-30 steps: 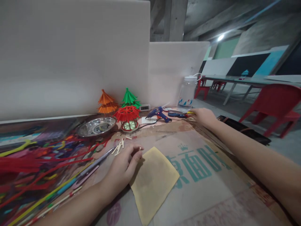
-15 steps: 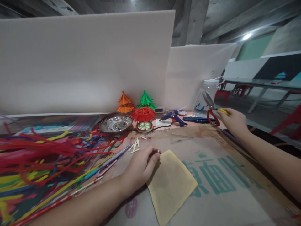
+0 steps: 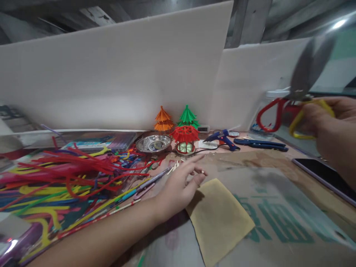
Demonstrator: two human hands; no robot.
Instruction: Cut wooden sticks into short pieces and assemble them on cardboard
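Note:
My right hand (image 3: 330, 126) is raised at the right, closed on the yellow handle of a pair of scissors (image 3: 300, 92). Their other handle is red, and the parted blades point upward, smeared by motion. Over the table's middle, my left hand (image 3: 183, 178) pinches a small pale stick (image 3: 203, 172) between thumb and a finger, with the index finger stretched out; only the stick's end shows. A yellow sandpaper-like sheet (image 3: 222, 218) lies just right of this hand. Beyond the hand, several short pale sticks (image 3: 172, 168) lie on the table, partly hidden by it.
At the back stand a red-roofed model pavilion (image 3: 185, 139), orange (image 3: 163, 118) and green (image 3: 187, 116) tiered roofs, a metal dish (image 3: 154, 144) and a blue glue gun (image 3: 222, 139). Coloured pipe cleaners (image 3: 69, 174) heap at left. A phone (image 3: 325, 178) lies at right, near blue-handled pliers (image 3: 260, 144).
My right hand has lifted the scissors up and closer from beside the jar. My left index finger has stretched out, the small stick still pinched. The view has shifted left.

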